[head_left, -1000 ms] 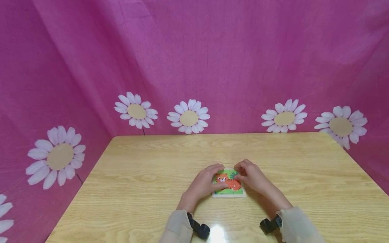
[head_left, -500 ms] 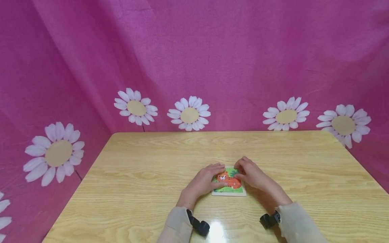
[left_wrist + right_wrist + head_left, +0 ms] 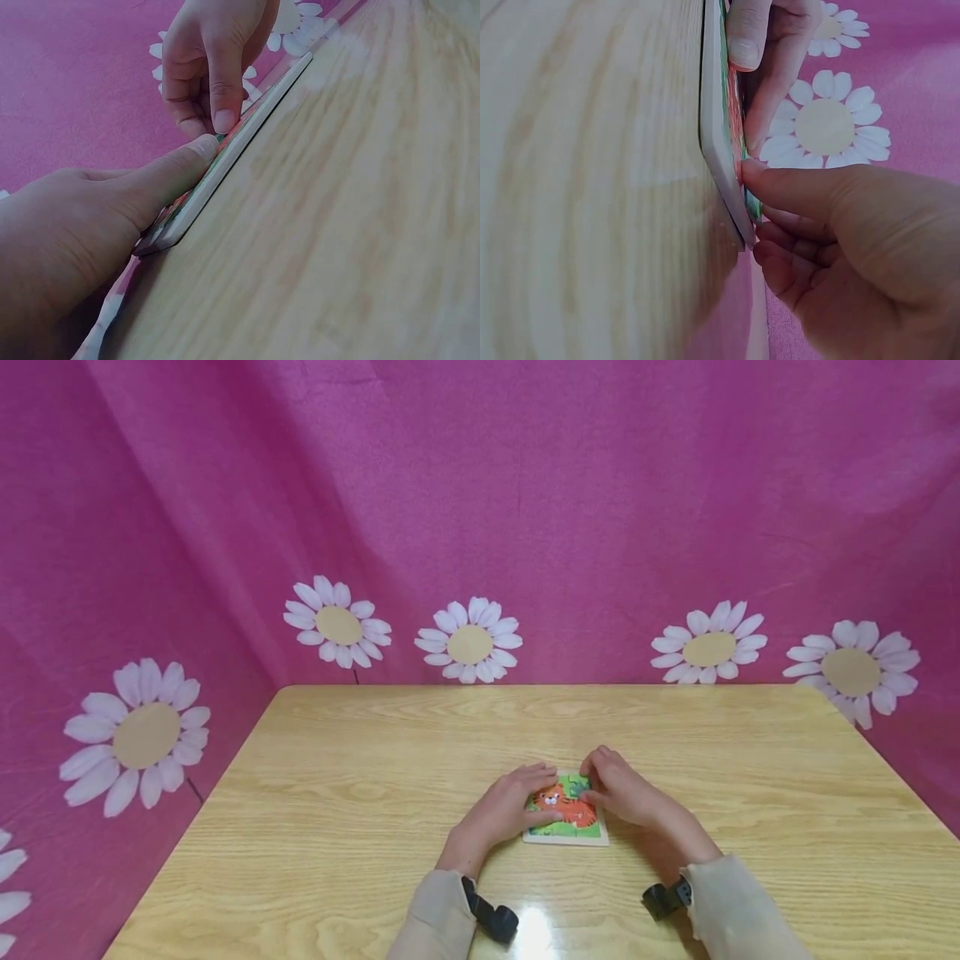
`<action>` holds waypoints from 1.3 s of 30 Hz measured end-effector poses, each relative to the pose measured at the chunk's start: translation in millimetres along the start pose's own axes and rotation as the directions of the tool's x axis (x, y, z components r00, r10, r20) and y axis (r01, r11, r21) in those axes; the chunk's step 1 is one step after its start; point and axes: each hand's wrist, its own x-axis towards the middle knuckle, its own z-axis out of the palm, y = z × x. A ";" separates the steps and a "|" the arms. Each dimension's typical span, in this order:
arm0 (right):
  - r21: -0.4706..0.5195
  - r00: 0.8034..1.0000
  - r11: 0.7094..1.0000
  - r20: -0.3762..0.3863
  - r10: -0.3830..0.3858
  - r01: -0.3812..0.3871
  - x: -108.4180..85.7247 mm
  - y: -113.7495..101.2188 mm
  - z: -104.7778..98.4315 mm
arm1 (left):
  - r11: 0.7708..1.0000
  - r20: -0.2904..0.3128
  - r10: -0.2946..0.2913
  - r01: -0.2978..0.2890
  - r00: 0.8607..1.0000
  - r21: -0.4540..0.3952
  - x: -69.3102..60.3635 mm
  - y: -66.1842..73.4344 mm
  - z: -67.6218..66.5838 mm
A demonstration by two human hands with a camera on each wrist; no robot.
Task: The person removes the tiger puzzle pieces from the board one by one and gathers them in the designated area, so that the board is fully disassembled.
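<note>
A square jigsaw puzzle with an orange tiger on green lies flat on the table in a pale frame. My left hand rests over its left side, thumb stretched across the picture and fingers reaching the far edge. At the far right corner my right hand pinches a green and teal puzzle piece between thumb and curled fingers. That piece is mostly covered by the fingers, so how it sits in the frame cannot be told. In the left wrist view, both thumbs almost meet over the puzzle.
The wooden table spreads around the puzzle. Behind and to the left hangs a pink curtain with large white daisies. Black wrist cameras sit at both cuffs.
Both hands keep nearly the same place on the puzzle. The right fingers shift very slightly at the corner, and the teal part of the picture there looks a little different. The head view tilts slightly.
</note>
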 end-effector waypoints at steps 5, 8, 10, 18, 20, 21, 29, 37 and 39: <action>-0.015 1.000 1.000 0.001 0.009 -0.009 -0.2 -1.3 -0.3 | 1.000 -0.005 0.005 -0.005 1.000 0.012 0.6 0.0 0.4; -0.027 1.000 1.000 -0.013 0.006 -0.006 -0.6 -1.3 0.1 | 1.000 -0.012 0.008 -0.008 1.000 0.016 1.1 -0.7 0.6; -0.039 0.999 0.999 -0.037 -0.005 0.004 -1.3 -1.3 1.5 | 1.000 -0.012 0.007 -0.007 1.000 0.016 0.8 -1.0 0.4; 0.022 0.995 1.000 -0.101 0.025 -0.023 -3.4 -1.3 3.2 | 1.000 -0.008 0.014 -0.014 1.000 0.015 0.1 -0.7 -0.3; 0.051 0.993 0.998 -0.112 0.035 -0.030 -3.7 -0.4 3.3 | 1.000 -0.008 0.014 -0.014 1.000 0.013 0.1 -0.4 -0.6; 0.066 0.993 0.997 -0.113 0.043 -0.035 -3.8 -0.1 3.3 | 1.000 -0.007 0.014 -0.013 1.000 0.011 0.2 -0.3 -0.7; 0.122 0.985 0.988 -0.137 0.107 -0.090 -3.5 2.7 4.4 | 1.000 -0.007 0.012 -0.012 1.000 -0.010 0.5 -0.1 -1.0; 0.181 0.978 0.978 -0.158 0.138 -0.109 -5.9 6.5 4.9 | 1.000 -0.005 0.010 -0.010 1.000 0.001 0.2 -0.4 -0.3; 0.188 0.978 0.977 -0.161 0.134 -0.103 -6.3 7.2 5.1 | 1.000 -0.005 0.009 -0.009 1.000 -0.005 0.0 -0.5 -0.3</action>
